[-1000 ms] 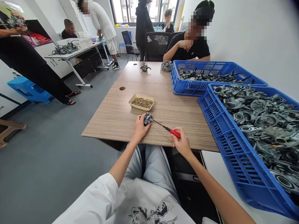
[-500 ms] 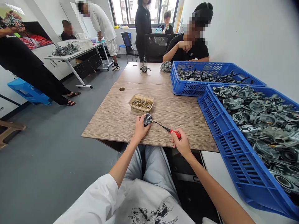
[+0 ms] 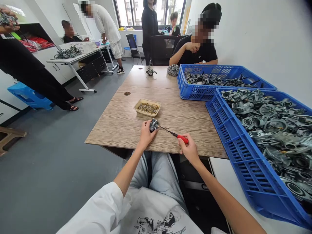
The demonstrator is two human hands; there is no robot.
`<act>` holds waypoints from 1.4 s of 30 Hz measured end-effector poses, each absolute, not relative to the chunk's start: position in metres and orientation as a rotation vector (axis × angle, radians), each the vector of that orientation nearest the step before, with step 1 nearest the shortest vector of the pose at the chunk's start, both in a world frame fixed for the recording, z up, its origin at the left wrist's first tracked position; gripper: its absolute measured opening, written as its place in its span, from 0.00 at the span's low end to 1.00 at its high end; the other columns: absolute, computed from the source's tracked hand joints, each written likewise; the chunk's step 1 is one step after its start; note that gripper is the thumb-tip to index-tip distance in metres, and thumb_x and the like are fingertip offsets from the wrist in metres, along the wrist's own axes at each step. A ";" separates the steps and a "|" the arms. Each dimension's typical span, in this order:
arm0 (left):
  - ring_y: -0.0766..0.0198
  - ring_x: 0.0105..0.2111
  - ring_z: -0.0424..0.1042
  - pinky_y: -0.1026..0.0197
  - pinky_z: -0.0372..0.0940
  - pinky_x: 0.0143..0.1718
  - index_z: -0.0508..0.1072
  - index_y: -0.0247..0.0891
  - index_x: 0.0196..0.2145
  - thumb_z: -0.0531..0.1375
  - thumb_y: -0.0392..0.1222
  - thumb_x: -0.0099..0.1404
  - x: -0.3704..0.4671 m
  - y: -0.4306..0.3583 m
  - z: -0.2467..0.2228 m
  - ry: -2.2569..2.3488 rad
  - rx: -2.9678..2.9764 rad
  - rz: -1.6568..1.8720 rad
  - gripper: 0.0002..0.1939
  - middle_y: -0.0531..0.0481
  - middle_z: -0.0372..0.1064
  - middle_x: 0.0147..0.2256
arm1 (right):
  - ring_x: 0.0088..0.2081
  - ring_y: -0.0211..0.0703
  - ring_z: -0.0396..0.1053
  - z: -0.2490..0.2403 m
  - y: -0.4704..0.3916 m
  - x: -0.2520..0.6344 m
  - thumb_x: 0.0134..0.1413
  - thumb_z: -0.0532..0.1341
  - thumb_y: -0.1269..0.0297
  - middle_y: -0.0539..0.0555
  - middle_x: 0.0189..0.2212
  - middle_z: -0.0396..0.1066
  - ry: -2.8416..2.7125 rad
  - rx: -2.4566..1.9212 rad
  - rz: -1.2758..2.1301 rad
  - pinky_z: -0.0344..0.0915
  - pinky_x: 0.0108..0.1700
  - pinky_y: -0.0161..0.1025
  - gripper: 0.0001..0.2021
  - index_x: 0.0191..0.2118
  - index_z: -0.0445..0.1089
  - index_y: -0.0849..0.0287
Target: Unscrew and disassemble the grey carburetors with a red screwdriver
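— Hands first: what do they hold?
— Left hand (image 3: 146, 134) is closed on a metal part (image 3: 153, 124), pinning it to the tabletop (image 3: 122, 123) so it stays put. Right hand (image 3: 188, 150) is wrapped around a screwdriver (image 3: 174, 134), tip on the part.

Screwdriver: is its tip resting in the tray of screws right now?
No: the screwdriver, held by the right hand, points into the small metal part gripped by the left hand, nearer than the tray.
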State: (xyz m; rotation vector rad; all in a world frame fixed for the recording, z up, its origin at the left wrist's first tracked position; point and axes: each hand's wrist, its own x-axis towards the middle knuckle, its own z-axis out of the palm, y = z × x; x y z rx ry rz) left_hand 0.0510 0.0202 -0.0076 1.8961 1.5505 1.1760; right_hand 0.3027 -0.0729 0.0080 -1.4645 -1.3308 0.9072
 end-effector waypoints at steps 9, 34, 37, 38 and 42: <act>0.50 0.55 0.70 0.49 0.65 0.60 0.69 0.42 0.58 0.70 0.39 0.63 0.052 0.019 -0.004 1.553 1.923 1.160 0.27 0.42 0.66 0.52 | 0.13 0.34 0.63 0.016 -0.073 0.299 0.66 0.61 0.38 0.45 0.19 0.69 -1.236 -1.401 0.990 0.59 0.16 0.31 0.23 0.35 0.65 0.54; 0.45 0.50 0.70 0.44 0.63 0.55 0.76 0.43 0.30 0.59 0.60 0.72 0.054 0.015 0.011 1.951 1.763 1.103 0.21 0.41 0.78 0.43 | 0.12 0.31 0.52 0.012 -0.063 0.305 0.59 0.66 0.37 0.43 0.15 0.66 -0.861 -1.206 1.107 0.57 0.11 0.29 0.24 0.33 0.64 0.54; 0.44 0.52 0.71 0.43 0.63 0.57 0.78 0.41 0.40 0.56 0.57 0.75 0.054 0.017 0.009 1.996 1.665 1.185 0.18 0.39 0.77 0.46 | 0.13 0.31 0.52 0.011 -0.062 0.306 0.60 0.66 0.37 0.43 0.16 0.66 -0.865 -1.212 1.110 0.57 0.11 0.28 0.24 0.33 0.64 0.54; 0.45 0.53 0.71 0.44 0.63 0.58 0.77 0.40 0.46 0.56 0.56 0.75 0.054 0.017 0.008 1.979 1.653 1.245 0.18 0.38 0.76 0.50 | 0.13 0.31 0.52 0.011 -0.062 0.306 0.60 0.65 0.37 0.43 0.16 0.66 -0.869 -1.214 1.110 0.57 0.12 0.28 0.24 0.33 0.64 0.54; 0.53 0.56 0.71 0.50 0.63 0.60 0.70 0.42 0.58 0.50 0.48 0.79 0.052 0.014 0.009 1.722 1.774 1.423 0.17 0.41 0.73 0.57 | 0.13 0.31 0.53 0.010 -0.063 0.306 0.61 0.65 0.37 0.43 0.16 0.66 -0.891 -1.229 1.115 0.58 0.12 0.29 0.24 0.33 0.64 0.53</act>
